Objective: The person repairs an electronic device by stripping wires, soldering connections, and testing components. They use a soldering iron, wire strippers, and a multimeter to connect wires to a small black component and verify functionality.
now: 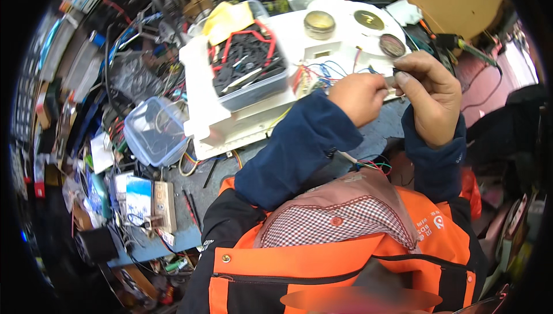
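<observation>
Cluttered workbench (173,239) | white box (242,115) | both hands' fingers pinching thin wires (322,72)

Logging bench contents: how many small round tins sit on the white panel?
3: a brass-coloured open tin left, a dark-lidded tin behind, a dark tin nearest the right hand. Clutter may hide others.

Both forearms, in dark blue sleeves, rose from the lower edge and met at upper centre-right. The left hand (360,96) was curled into a loose fist, knuckles up, fingers pinched toward the right. The right hand (431,94) was raised upright, fingers bent inward, fingertips closed in a pinch grip just beside the left hand.
</observation>
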A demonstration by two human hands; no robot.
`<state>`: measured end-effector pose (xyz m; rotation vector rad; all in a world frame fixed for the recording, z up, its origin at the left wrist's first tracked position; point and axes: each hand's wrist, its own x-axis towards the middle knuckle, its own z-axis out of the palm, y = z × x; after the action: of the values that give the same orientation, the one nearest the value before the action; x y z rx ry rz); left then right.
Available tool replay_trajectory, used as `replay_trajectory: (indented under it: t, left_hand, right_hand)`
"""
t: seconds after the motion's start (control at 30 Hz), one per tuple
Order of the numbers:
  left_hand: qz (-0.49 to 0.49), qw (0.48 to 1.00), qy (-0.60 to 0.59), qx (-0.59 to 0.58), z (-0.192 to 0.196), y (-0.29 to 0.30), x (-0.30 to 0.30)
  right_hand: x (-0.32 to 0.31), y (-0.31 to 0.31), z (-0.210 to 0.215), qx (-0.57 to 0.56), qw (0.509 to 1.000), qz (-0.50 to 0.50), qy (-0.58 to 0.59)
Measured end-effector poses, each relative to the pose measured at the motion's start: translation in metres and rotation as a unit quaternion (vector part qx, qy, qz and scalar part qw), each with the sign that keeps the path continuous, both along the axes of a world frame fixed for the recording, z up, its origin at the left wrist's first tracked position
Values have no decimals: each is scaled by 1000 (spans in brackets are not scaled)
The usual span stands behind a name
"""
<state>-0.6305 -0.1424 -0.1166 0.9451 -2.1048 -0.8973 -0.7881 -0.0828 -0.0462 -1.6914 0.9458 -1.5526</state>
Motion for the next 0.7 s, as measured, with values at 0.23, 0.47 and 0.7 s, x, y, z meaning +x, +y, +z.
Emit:
replay_trajectory:
  t: [0.23,0.47,0.7]
  left_hand:
    - [-173,854,468,148,-33,-5,-14]
    - [32,936,-52,-348,-76,-25,-19]
    - [10,984,-30,-174,-106,-27,-40]
  right_hand:
    - [112,-66,69,-103,940,190,265]
    - [168,-137,73,-177,870,124,444]
    - [202,-150,57,-122,791,100,591]
